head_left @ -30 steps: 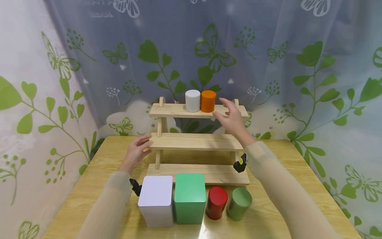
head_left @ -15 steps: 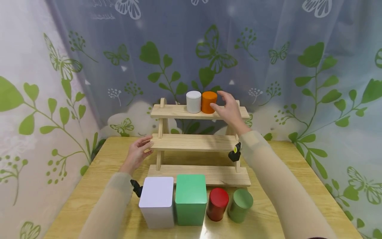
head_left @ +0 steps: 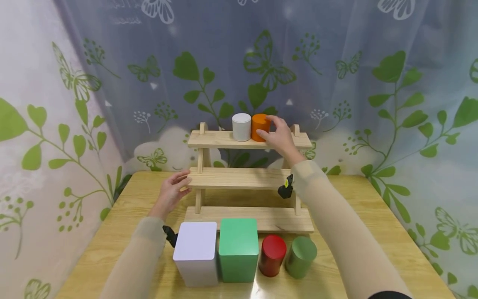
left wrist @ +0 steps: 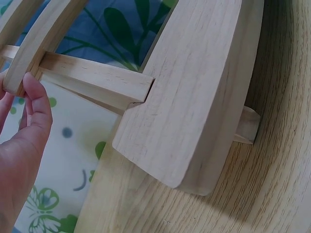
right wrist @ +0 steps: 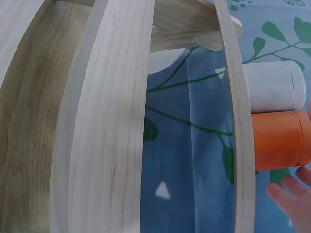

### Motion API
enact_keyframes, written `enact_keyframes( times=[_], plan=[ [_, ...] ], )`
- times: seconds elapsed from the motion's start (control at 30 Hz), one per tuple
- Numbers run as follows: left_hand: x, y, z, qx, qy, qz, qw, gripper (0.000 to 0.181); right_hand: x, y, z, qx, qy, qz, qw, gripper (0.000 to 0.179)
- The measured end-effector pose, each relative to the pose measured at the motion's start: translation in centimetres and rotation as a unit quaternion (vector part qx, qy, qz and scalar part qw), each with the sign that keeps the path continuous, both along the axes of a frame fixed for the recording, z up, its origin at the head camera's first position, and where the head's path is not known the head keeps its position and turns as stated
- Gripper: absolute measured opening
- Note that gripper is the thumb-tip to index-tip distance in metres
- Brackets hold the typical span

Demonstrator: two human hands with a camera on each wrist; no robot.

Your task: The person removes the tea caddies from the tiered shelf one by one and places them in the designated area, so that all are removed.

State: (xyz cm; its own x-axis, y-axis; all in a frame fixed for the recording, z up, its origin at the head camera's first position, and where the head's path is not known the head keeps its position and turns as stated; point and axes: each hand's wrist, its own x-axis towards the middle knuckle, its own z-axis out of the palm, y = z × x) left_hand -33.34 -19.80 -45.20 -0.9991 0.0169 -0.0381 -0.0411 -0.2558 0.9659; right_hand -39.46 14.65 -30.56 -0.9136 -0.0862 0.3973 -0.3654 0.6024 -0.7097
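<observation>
A three-tier wooden display shelf (head_left: 239,177) stands on the table. My left hand (head_left: 170,193) pinches the left end of its middle board, and in the left wrist view the thumb and fingers (left wrist: 38,99) lie on either side of the board's end. On the top board, my right hand (head_left: 279,135) has its thumb and fingers around an orange canister (head_left: 259,128). A white canister (head_left: 241,127) stands close against its left side. In the right wrist view, only some fingertips (right wrist: 290,189) show beside the orange canister; the rest of that hand is cut off.
In front of the shelf stand a white square-topped box (head_left: 196,249), a green box (head_left: 239,249), a red canister (head_left: 272,254) and a light green canister (head_left: 301,256) in a row on the wooden table (head_left: 347,216). A patterned curtain (head_left: 231,62) hangs behind.
My right hand has moved left along the top board, from beside the orange canister to around it. My left hand stays at the middle board, and the canisters and boxes have not moved.
</observation>
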Motion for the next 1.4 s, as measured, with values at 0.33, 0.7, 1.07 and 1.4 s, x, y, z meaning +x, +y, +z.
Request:
enact_keyframes(
  times=[0.33,0.7,1.07,1.4],
  plan=[
    [-0.5,0.0,-0.9,0.002,0.009,-0.004,1.0,0.05,-0.6,-0.6,-1.1,-0.049,0.031,-0.019,0.9981,0.049],
    [-0.6,-0.2,-1.1,0.001,0.013,0.003,0.9999,0.046,-1.5,-1.6,-1.4,-0.097,0.041,-0.04,0.9937,0.042],
    [-0.8,-0.1,-1.0,0.012,0.006,0.001,0.9999,0.047,-1.1,-1.2,-1.1,-0.094,0.061,-0.054,0.9922,0.037],
    [-0.7,-0.3,-0.9,0.021,0.005,0.008,0.9997,0.045,-0.6,-0.7,-1.0,-0.076,0.071,-0.043,0.9937,0.04]
  ],
)
